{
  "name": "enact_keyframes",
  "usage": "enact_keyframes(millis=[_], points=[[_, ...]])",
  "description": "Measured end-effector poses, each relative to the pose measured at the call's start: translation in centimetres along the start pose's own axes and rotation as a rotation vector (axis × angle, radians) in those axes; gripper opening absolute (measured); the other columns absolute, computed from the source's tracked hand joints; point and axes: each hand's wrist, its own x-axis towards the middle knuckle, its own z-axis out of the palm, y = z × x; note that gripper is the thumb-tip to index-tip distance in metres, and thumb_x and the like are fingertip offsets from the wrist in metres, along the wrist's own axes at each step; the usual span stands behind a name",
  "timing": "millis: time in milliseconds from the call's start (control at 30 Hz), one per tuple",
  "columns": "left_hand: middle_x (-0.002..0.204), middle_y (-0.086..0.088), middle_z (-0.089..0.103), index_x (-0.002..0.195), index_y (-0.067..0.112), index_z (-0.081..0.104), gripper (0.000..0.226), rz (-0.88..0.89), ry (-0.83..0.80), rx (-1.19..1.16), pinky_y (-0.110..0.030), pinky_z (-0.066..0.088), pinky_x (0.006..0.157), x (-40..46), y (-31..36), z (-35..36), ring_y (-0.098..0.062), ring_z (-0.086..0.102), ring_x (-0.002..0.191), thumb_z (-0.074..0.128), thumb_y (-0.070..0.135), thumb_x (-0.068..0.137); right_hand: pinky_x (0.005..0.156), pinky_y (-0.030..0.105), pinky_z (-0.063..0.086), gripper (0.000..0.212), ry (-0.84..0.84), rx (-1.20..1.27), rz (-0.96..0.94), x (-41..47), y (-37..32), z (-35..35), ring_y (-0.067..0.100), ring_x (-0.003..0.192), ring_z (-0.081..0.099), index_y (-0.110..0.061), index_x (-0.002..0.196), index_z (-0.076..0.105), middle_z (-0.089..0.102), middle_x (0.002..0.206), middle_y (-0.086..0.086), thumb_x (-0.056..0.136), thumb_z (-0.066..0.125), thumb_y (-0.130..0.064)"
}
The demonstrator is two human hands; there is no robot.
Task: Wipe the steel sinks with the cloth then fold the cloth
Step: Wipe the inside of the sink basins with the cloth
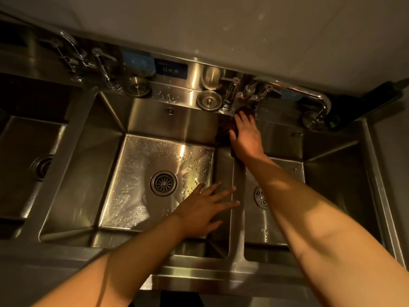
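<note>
3 steel sinks sit side by side in the bench [199, 278]: a left sink [26, 151], mostly dark, a middle sink [137, 173] with water drops across its floor, and a right sink [332, 173]. Each shows 1 drain: the left drain [42, 166], the middle drain [163, 183], and the right drain [260, 197], half hidden by the right forearm. 2 strainer plugs rest on the back ledge, 1 at [137, 86] and 1 at [209, 100]. 2 taps stand along the back, the left tap [73, 49] and the right tap [309, 94], whose spout swings to the right; a soap pump [230, 91] stands just beside the right tap. The right hand [244, 138] presses flat on the dark cloth [245, 110], which lies on the far end of the divider [238, 218] between the middle and right sinks, touching the back ledge below the pump; the fingers lie spread on top of it rather than closed around it. The left hand [204, 210] is empty, fingers splayed, over the right side of the middle sink with its fingertips at the divider. The 2 hands are well apart.
</note>
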Motion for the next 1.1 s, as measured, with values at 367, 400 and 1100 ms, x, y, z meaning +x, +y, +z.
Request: enact_keyframes(millis=[367,400,1100], points=[[0.173,0.014,-0.008,0.162,0.048,0.006,0.073,-0.122,-0.046,-0.097,-0.057,-0.003,0.127,-5.0,4.3,2.1,-0.023,-0.008,0.161,0.039,0.063,0.099,0.115,0.057,0.037,0.066,-0.023,0.033,0.000,-13.3,-0.9,1.0,0.031,0.152,0.022,-0.029,0.152,0.034,0.026,0.165,-0.003,0.093,0.061,-0.033],[0.173,0.017,-0.011,0.162,0.049,0.006,0.071,-0.148,-0.051,-0.106,-0.056,-0.002,0.128,-6.4,4.4,2.9,-0.020,-0.011,0.160,0.035,0.065,0.100,0.111,0.058,0.039,0.065,-0.013,0.050,0.009,-15.0,-1.2,1.0,0.031,0.152,0.024,-0.031,0.151,0.035,0.026,0.165,-0.005,0.092,0.062,-0.033],[0.173,0.012,0.011,0.163,0.040,0.013,0.064,-0.658,0.015,0.113,-0.053,0.008,0.128,-22.6,-9.3,-4.3,-0.015,0.000,0.160,0.030,0.056,0.103,0.115,0.034,0.040,0.051,-0.009,0.736,0.147,-26.1,-14.5,0.9,0.009,0.137,0.043,-0.031,0.146,0.051,0.048,0.151,-0.010,0.099,0.062,-0.015]])
